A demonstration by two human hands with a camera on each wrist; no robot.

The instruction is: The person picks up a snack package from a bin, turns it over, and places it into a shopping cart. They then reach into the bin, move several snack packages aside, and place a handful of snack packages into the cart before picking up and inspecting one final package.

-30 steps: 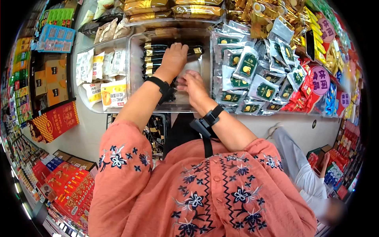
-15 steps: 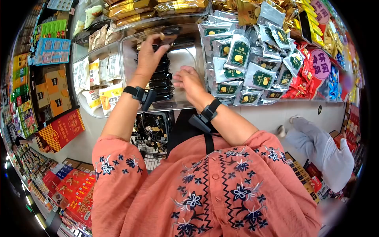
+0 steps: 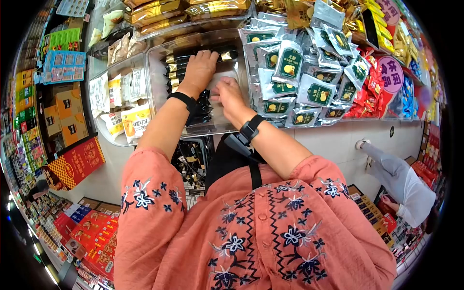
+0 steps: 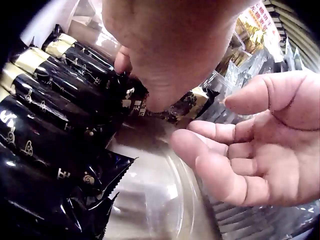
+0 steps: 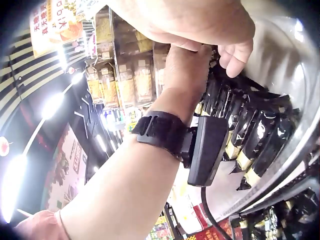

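In the head view, my left hand (image 3: 199,70) reaches over a row of black snack packets (image 3: 197,112) with gold bands, in a clear plastic bin (image 3: 232,126). Its fingers bend down over the packets at the far end, their tips partly hidden. The left wrist view shows a black packet (image 4: 185,107) lying crosswise under this hand, one end sticking out to the right. My right hand (image 3: 229,96) hovers just right of the row, fingers loosely curled, nothing between them. Its palm faces the packets in the left wrist view.
Silver packets with green labels (image 3: 290,63) are piled to the right. White and yellow packets (image 3: 135,121) stand in the compartment to the left, and gold packs (image 3: 217,8) lie behind. Below the bin is a cart (image 3: 191,164). Another person (image 3: 406,186) is at the right.
My left hand lifted over the far part of the bin with a blurred dark packet, then came down onto the row again. The right hand stayed beside the row. The other person shifted.
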